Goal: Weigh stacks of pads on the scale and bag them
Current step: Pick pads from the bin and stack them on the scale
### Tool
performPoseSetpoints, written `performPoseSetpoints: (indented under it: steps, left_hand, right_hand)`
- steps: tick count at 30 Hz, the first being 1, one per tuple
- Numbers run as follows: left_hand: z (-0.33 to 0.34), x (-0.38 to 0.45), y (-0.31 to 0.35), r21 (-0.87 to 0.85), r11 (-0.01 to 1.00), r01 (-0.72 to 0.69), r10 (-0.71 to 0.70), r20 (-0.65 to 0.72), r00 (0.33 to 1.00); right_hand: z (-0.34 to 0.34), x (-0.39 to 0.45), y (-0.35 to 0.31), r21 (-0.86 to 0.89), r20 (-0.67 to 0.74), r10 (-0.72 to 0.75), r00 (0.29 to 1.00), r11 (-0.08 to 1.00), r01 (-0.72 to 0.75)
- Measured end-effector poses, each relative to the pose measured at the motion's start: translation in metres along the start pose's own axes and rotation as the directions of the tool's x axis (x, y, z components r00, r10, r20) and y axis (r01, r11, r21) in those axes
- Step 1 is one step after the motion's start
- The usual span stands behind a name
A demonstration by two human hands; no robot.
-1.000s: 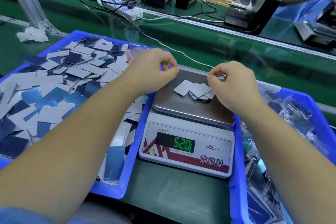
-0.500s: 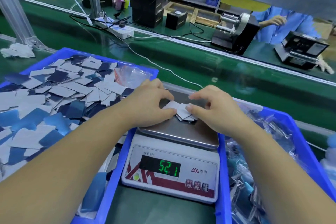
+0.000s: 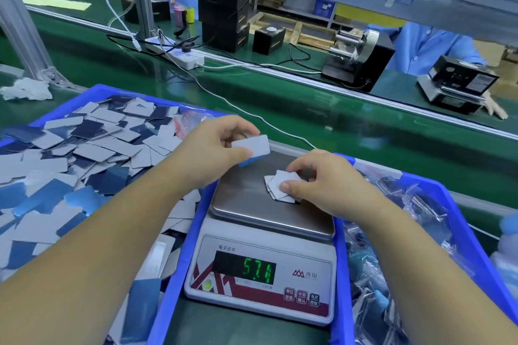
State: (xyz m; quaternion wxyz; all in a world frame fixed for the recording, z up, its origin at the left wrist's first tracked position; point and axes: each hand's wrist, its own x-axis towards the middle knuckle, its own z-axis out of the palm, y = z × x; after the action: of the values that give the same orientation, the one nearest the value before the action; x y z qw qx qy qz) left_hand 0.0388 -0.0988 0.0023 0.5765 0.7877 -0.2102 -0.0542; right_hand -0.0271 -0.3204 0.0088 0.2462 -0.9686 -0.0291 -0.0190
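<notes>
Standing at the green table (image 3: 322, 120), I judge this job far from finished. At nine o'clock the big blue bin (image 3: 84, 94) is heaped with loose pads (image 3: 92, 148), grey and blue, none of them weighed or bagged yet, so most of the work lies ahead. At three o'clock a second blue bin (image 3: 459, 221) holds clear bags (image 3: 392, 274) that look already filled, which I take as the finished share; I cannot count them.

Between the two bins, at six o'clock, sits the scale (image 3: 260, 269). Its green readout (image 3: 258, 270) is lit, though the digits are smeared and I will not trust my reading of them.

On the steel pan, toward two o'clock of its centre, lies a small fanned stack of pads (image 3: 280, 185). My right hand (image 3: 330, 185) pinches that stack, thumb on its near edge and fingers on the far one, squaring it up. My left hand (image 3: 213, 151) hovers above the pan's ten o'clock corner, its grip closed on a few pads (image 3: 251, 147) held flat between thumb and fingers.

So this batch is mid-weighing: gathering it and slipping it into a bag are both not yet done.
</notes>
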Motion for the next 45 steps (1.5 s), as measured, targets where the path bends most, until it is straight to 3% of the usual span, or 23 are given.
performPoseSetpoints:
  steps: [2,4,7,11,14,19,23,27,33,40,45]
  left_hand:
    - [0.002,-0.004,0.004,-0.111,0.993,0.033,-0.022,0.104,0.994]
    - [0.01,-0.008,0.006,-0.105,0.994,0.034,-0.012,0.207,0.978]
    - [0.022,-0.008,0.007,0.037,0.999,-0.033,0.027,0.152,0.988]
    - [0.025,-0.01,0.007,0.199,0.968,-0.151,0.152,0.012,0.988]
    - [0.03,-0.011,0.006,0.307,0.914,-0.265,0.25,0.089,0.964]
    - [0.023,-0.01,0.005,0.4,0.883,-0.247,0.119,0.319,0.94]
    - [0.016,-0.012,0.003,0.412,0.874,-0.257,0.089,0.383,0.919]
    - [0.017,-0.011,0.002,0.35,0.896,-0.274,0.159,0.324,0.933]
    - [0.022,-0.007,-0.001,0.539,0.804,-0.251,0.112,0.278,0.954]
    - [0.021,-0.004,-0.001,0.479,0.828,-0.292,0.219,0.202,0.954]
    - [0.02,-0.007,0.002,0.358,0.904,-0.234,0.243,0.021,0.97]
  right_hand:
    - [0.002,0.0,-0.001,0.0,-0.029,0.016,0.999,1.0,-0.016]
    - [0.003,0.001,-0.003,0.007,-0.053,0.039,0.998,0.999,-0.038]
    - [0.001,0.002,-0.001,0.088,-0.025,0.076,0.997,0.993,-0.074]
    - [0.001,0.002,0.001,0.318,0.008,0.162,0.987,0.935,-0.156]
    - [0.004,0.004,0.0,0.418,0.018,0.193,0.981,0.89,-0.183]
    - [0.004,0.001,-0.002,0.371,0.059,0.167,0.984,0.911,-0.177]
    - [0.002,0.0,-0.004,0.392,0.068,0.167,0.984,0.902,-0.18]
    - [-0.006,-0.002,-0.001,0.359,0.053,0.151,0.987,0.919,-0.16]
    - [-0.012,-0.007,-0.003,0.148,0.157,0.12,0.98,0.979,-0.144]
    - [-0.009,-0.006,-0.008,0.132,0.133,0.096,0.986,0.985,-0.114]
    - [-0.007,-0.006,-0.006,0.13,0.118,0.113,0.987,0.983,-0.128]
